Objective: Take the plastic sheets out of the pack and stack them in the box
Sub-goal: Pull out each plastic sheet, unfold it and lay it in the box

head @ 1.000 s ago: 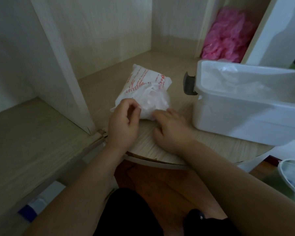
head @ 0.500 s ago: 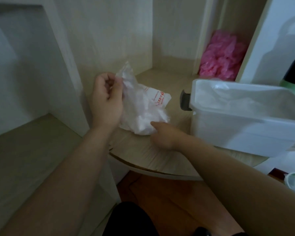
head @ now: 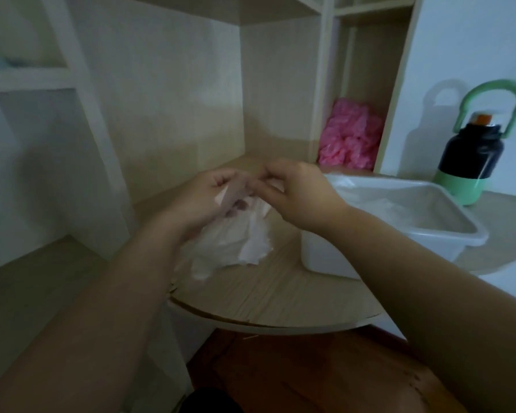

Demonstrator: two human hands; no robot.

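Sheet-extraction step: left hand point(head: 209, 195) grips the crumpled white thin-plastic pack point(head: 233, 242), held over the pale round wooden tabletop point(head: 280, 296) just left of the white rectangular plastic box point(head: 471, 232), right hand point(head: 298, 192) pinching its top; next probably needs one sheet peeled free.

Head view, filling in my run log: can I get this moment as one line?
left hand: holds pack | right hand: pinches pack top | box: on desk, right of pack, plastic sheets inside

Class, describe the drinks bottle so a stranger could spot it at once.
Find the round wooden table. At its far right, behind the white box, stands the bottle. Nothing else nearby is black with a green base and green loop handle.
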